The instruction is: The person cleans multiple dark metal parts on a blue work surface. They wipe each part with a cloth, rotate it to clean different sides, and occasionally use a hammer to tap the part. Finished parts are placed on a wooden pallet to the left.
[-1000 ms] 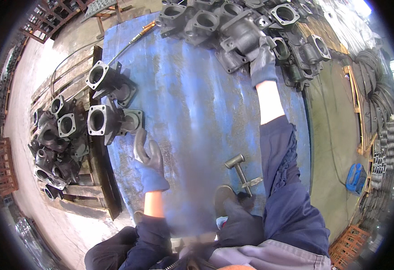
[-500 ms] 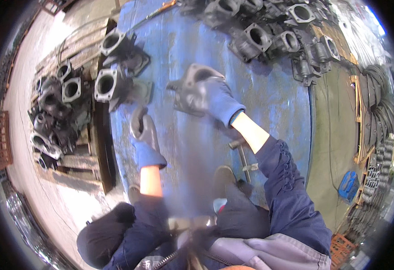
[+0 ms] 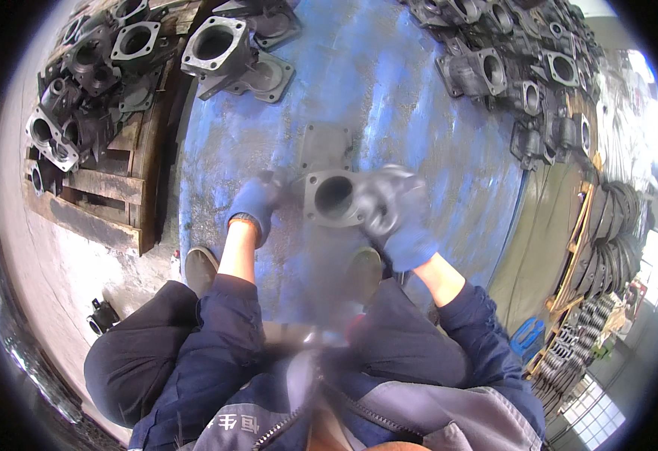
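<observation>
1. casting [image 3: 334, 197], a grey metal housing with a square flange and a round bore facing up, sits between both gloved hands on the blue metal table [image 3: 389, 83], just ahead of the person's knees.
2. left hand [image 3: 255, 201], in a blue glove, is closed against the casting's left side, fingers curled on it.
3. right hand [image 3: 400, 214], also blue-gloved and blurred, is wrapped over the casting's right side; the grip looks closed on the part, though the blur hides the fingertips.
4. beyond the left hand, further up the table, a second casting [image 3: 227, 52] with a square flange lies near the table's far left edge.
5. left of the left hand, a wooden pallet [image 3: 96, 199] carries a heap of dark castings [image 3: 81, 98].
6. up and to the right of the right hand, well apart from it, more castings [image 3: 517, 79] crowd the table's far right side.
7. close below the hands, two shoes [image 3: 203, 267] rest at the table's near edge.
</observation>
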`<state>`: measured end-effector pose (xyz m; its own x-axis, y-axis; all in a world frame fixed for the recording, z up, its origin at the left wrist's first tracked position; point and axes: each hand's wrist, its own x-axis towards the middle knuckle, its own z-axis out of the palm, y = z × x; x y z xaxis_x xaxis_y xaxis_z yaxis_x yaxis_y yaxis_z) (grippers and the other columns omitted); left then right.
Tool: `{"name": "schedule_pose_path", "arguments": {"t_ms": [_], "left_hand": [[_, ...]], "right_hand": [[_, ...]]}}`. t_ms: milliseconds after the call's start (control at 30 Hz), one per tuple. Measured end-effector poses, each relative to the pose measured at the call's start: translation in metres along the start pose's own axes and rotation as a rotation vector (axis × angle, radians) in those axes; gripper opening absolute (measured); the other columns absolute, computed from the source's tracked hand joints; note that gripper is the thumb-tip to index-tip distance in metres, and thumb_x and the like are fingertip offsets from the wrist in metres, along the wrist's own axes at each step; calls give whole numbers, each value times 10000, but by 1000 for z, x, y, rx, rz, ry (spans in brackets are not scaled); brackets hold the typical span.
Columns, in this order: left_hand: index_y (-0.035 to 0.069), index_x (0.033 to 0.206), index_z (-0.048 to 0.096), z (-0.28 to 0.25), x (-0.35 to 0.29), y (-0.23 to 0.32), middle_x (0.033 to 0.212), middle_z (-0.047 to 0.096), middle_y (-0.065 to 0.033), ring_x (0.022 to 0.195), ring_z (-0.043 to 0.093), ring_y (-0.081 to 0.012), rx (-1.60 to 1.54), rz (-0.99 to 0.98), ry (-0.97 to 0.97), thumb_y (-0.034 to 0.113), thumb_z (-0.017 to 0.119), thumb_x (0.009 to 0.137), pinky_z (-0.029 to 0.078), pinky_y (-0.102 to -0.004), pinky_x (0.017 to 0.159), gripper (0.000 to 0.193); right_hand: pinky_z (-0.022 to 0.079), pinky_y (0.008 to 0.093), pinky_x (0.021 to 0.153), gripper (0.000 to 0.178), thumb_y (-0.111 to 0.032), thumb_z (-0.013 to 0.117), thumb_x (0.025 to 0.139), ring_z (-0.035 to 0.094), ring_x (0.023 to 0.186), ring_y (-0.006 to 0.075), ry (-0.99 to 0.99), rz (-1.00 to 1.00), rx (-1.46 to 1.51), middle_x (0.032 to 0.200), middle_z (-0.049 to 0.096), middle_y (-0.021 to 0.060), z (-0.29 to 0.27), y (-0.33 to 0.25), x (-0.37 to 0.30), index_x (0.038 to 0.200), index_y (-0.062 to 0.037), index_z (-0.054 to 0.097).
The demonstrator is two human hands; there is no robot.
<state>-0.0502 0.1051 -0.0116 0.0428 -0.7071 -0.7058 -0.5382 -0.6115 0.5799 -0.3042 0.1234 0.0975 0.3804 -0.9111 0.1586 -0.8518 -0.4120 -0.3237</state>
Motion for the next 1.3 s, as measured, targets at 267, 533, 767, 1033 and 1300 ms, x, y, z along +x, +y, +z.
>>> {"name": "schedule_pose_path", "arguments": {"t_ms": [267,533,767,1033,1300], "left_hand": [[1,1171,639,24,11,-10,1025,662,-175,906,590,-282,-66,165,-100,518,481,951,469,-383,821,583],[17,961,669,27,-3,2,768,626,-60,678,538,-170,-443,-8,-41,545,511,948,418,-331,650,552],[-4,1166,654,34,-13,1,1011,685,-126,933,624,-195,-394,27,-120,449,568,912,493,-342,827,526],[-11,1034,657,36,-34,39,796,658,-74,713,591,-153,-320,225,-194,477,555,921,469,-315,688,511],[-21,935,647,59,-39,28,758,627,-80,633,564,-142,-333,242,-149,612,525,947,443,-309,572,645]], "right_hand": [[506,455,879,371,-248,534,964,620,898,464,-743,472,-93,1015,644,298,83,70,-28,1233,4,577],[454,462,984,439,-217,559,941,587,1061,437,-499,673,474,1162,600,301,131,77,-69,1309,20,523],[410,468,1076,518,-189,581,920,558,1203,414,-217,755,1118,1291,561,303,142,75,-95,1375,34,475],[532,402,752,447,-335,579,976,667,912,280,88,1096,1020,1035,680,224,96,72,-90,1225,37,585],[560,357,790,443,-434,525,987,662,923,231,262,1358,1472,1044,684,107,69,63,-86,1173,-47,635]]}}
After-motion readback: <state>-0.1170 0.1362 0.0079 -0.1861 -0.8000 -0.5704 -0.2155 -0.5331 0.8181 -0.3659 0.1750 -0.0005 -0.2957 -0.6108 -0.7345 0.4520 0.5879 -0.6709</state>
